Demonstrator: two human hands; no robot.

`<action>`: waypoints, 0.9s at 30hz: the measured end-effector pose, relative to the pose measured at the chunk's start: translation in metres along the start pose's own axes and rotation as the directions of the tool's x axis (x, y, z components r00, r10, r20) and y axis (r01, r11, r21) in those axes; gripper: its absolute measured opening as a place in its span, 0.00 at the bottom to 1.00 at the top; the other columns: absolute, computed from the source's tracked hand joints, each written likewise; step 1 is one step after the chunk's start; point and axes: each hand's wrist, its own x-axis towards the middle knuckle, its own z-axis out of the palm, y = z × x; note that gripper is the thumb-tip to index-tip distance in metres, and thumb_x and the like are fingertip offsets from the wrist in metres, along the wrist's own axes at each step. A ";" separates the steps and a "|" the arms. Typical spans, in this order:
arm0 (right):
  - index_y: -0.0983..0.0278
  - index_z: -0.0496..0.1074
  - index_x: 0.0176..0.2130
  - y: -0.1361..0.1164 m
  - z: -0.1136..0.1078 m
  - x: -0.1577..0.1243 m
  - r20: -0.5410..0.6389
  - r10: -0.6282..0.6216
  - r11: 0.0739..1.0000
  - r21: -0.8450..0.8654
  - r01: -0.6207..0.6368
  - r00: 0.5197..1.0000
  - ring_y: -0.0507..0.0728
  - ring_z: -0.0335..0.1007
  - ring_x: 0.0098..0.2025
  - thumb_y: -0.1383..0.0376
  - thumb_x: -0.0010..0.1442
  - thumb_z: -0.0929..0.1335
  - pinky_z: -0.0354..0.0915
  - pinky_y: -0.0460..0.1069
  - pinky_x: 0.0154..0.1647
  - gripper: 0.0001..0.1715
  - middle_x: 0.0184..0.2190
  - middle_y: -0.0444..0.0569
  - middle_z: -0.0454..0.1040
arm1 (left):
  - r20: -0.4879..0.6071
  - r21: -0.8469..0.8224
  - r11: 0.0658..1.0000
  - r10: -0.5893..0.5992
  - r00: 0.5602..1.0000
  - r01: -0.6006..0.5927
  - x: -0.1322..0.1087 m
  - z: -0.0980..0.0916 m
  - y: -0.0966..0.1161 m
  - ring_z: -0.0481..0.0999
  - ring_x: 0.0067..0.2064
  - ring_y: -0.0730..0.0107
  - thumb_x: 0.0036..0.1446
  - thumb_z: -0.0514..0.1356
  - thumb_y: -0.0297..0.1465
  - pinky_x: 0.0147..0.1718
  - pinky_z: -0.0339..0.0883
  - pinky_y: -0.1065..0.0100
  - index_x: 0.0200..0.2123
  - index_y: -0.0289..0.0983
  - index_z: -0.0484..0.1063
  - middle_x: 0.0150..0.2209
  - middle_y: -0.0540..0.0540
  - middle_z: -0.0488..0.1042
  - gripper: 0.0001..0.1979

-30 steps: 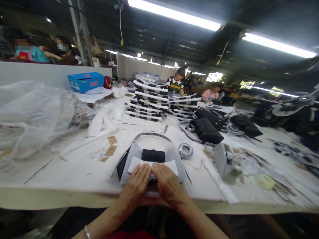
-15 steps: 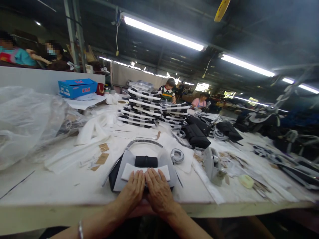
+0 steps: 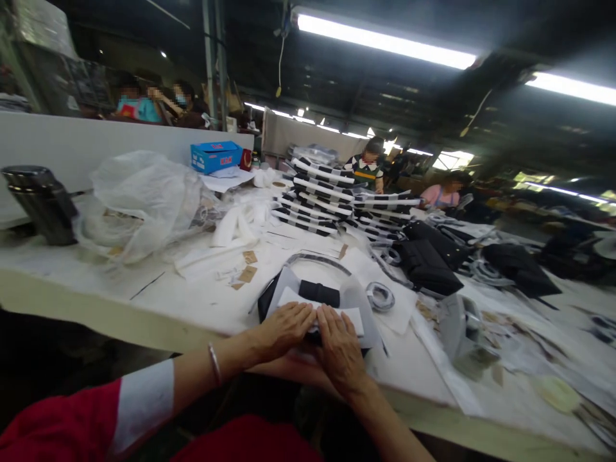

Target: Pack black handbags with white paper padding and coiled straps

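1. Head cam view here. The left hand (image 3: 283, 332) and right hand (image 3: 339, 350) both lie flat on top of the piece. The fingers are stretched out and barely bent, tips almost meeting in the middle, so nothing's pinched or gripped, just pressed down from above.
2. Under them is a black handbag (image 3: 267, 300), lying flat on a white-covered workbench (image 3: 96, 307) close to its near edge, right in front of the person.
3. A white paper sheet (image 3: 350, 319) sits on top of the bag, under the hands. A translucent grey wrap (image 3: 289, 281) fans out around it, and a black folded strap (image 3: 318, 294) lies just beyond the fingers.
4. Just past that sits a curved black-and-grey handle (image 3: 317, 259). It's arched and looks like it goes with the bag, but I can't tell if it's attached.
5. My guess on handling: light and soft, and the paper and wrap look slippery and easy to knock out of place. I'd hold it by the bag's body with flat palms, not by the loose sheet or the handle.
6. Also nearby, on the right, is a coiled strap (image 3: 380, 297), and further back there's a tall stack of striped bags (image 3: 322, 192). Some brown card tags (image 3: 248, 274) lie on the left.
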 end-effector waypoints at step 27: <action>0.62 0.52 0.67 0.007 0.009 0.001 0.004 -0.003 1.000 -0.030 0.003 1.000 0.65 0.59 0.63 0.69 0.51 0.69 0.54 0.60 0.63 0.48 0.65 0.51 0.61 | 0.156 -0.361 0.663 -0.651 0.743 0.656 0.061 0.010 -0.124 0.74 0.51 0.62 0.50 0.55 0.20 0.52 0.64 0.63 0.52 0.37 0.67 0.50 0.42 0.75 0.24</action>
